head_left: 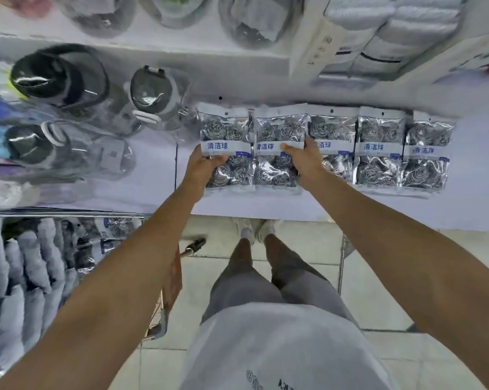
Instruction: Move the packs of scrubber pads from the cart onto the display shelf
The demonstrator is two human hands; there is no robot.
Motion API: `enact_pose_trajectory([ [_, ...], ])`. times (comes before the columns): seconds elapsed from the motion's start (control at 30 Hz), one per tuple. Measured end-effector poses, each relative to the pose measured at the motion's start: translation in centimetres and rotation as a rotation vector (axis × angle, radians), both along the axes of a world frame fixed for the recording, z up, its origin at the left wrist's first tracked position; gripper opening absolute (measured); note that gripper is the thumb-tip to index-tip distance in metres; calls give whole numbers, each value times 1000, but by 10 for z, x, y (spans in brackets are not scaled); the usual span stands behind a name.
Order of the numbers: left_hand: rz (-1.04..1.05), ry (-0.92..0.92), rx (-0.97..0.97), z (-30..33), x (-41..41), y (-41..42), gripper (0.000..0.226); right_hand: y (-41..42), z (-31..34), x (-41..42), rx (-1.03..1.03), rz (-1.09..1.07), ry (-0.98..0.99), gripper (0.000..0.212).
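Several clear packs of silver steel scrubber balls with blue-lettered labels lie in a row on the white display shelf. My left hand grips the leftmost pack at its left side, thumb on the label. My right hand holds the right edge of the second pack, thumb across its label. Three further packs lie to the right, overlapping slightly. More scrubber packs sit in the cart at lower left.
Black-lidded clear containers lie on the shelf to the left of the packs. White rolled cloths fill most of the cart. An upper shelf holds wrapped goods. My legs and shoes stand on the tiled floor below.
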State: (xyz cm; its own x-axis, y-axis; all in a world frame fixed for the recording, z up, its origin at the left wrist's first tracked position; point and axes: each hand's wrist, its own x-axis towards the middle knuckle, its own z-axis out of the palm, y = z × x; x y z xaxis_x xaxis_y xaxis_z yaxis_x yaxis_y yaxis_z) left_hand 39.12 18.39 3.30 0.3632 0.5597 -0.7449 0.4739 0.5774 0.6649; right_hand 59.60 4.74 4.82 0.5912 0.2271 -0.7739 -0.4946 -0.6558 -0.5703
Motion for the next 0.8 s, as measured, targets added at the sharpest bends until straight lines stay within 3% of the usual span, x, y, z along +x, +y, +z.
enact_pose_trajectory([
  [0.23,-36,97,105,-20,9,19,48,17,-12,3,-108,64,-70,68],
  [0.6,-194,182,220,-29,13,14,52,20,-5,-3,-262,176,-236,55],
  [0.73,-231,262,243,-67,-4,23,94,14,-1,-6,-263,209,-273,54],
  [0.8,-258,247,254,-77,-9,22,100,8,3,-8,-253,215,-300,54],
])
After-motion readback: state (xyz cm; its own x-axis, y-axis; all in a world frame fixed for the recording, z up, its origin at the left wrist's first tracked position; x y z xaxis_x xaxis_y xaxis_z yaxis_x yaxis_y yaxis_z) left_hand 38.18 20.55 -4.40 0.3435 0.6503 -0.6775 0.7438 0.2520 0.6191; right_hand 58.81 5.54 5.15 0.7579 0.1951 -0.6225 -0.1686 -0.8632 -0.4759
